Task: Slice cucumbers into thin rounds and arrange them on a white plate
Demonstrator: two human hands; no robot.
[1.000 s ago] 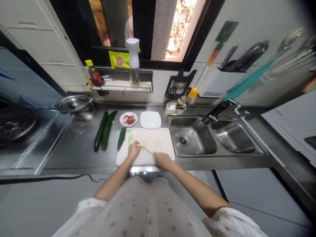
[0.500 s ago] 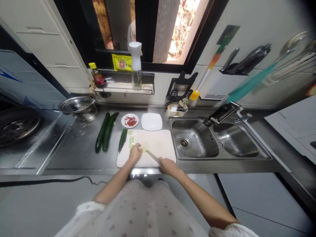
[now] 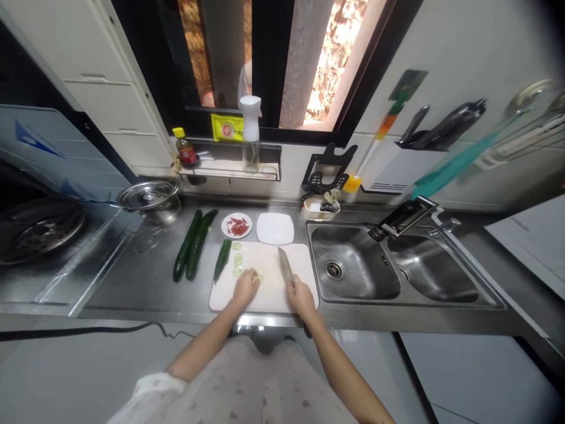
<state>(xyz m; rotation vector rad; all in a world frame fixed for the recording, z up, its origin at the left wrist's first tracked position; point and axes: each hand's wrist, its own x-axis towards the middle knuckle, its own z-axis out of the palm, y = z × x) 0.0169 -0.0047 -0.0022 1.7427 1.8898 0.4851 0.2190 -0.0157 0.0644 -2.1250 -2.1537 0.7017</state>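
A kitchen knife (image 3: pixel 285 264) is in my right hand (image 3: pixel 302 295), closed round its handle, with the blade tilted toward the back of the white cutting board (image 3: pixel 273 301). At the board's middle, my left hand (image 3: pixel 245 288) has its fingers drawn together on a pale cucumber slice (image 3: pixel 260 278), partly covered by the fingertips. More cucumber slices (image 3: pixel 238 264) lie in a short row on the board's left part. Along the board's left edge rests a cut piece of cucumber (image 3: pixel 222 259). Farther left, two whole cucumbers (image 3: pixel 187 246) lie side by side on the counter.
Behind the board stand a small plate (image 3: pixel 225 226) of chopped red bits and a white square plate (image 3: pixel 275 228). A lidded steel pot (image 3: pixel 152 203) is at the back left. To the right lies a double sink (image 3: pixel 353 259) with a black faucet (image 3: pixel 399 221).
My right hand has turned the knife, so the blade has swung away from the slice by my left hand and points toward the back. My left hand stays near the slice.
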